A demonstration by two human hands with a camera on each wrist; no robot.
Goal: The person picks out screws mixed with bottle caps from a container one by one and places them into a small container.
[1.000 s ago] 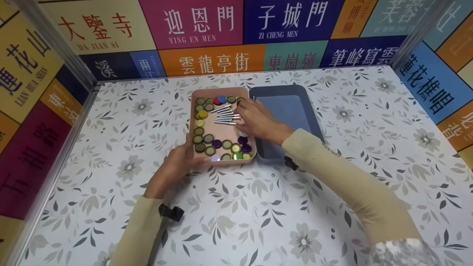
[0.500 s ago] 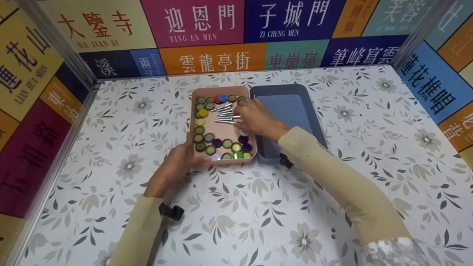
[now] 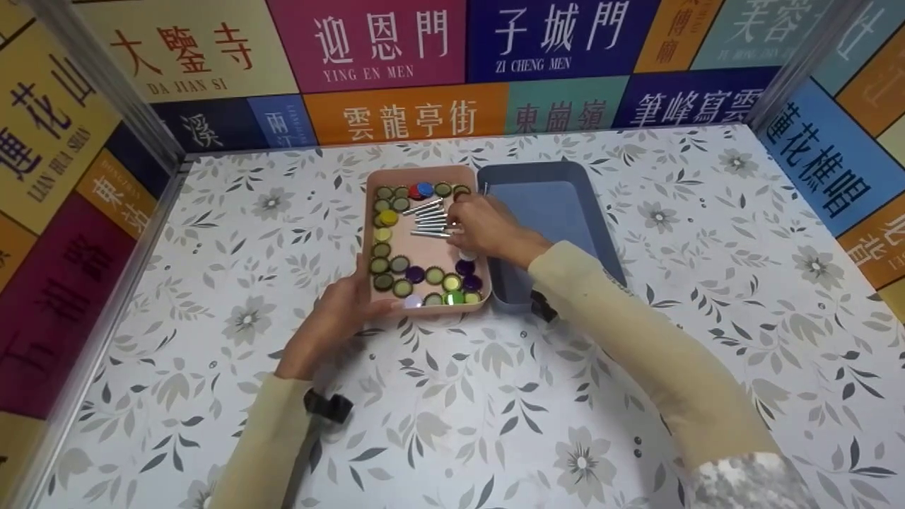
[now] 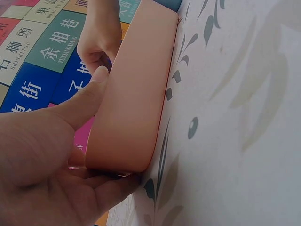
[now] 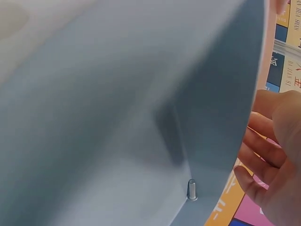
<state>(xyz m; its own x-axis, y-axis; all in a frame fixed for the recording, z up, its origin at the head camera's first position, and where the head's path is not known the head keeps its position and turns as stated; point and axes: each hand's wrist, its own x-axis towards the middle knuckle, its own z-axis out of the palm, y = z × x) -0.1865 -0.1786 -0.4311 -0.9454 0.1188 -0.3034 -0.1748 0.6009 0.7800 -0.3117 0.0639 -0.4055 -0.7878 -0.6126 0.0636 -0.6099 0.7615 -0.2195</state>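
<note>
In the head view, my left hand [image 3: 343,311] grips the front left corner of a shallow pink tray [image 3: 424,177]. The left wrist view shows the thumb at the rim and fingers around the corner. Bottle caps [image 3: 414,274], in several colours, lie around the tray's inside edges. Silver metal pins [image 3: 429,218] fan out near its middle. My right hand [image 3: 488,225] reaches over the tray's right wall, fingers bent at the pins' right ends. Its fingertips are hidden, so whether it pinches a pin is unclear.
A blue-grey tray [image 3: 544,212] stands against the pink one on the right. One silver pin [image 5: 192,190] is in its far left corner. Both rest on a flower-patterned tabletop [image 3: 452,410], with lettered panels [image 3: 396,42] at the back and sides.
My right hand has shifted slightly at the pins' right ends, and its forearm has moved a little left. The lower pins have shifted slightly. My left hand stays on the pink tray.
</note>
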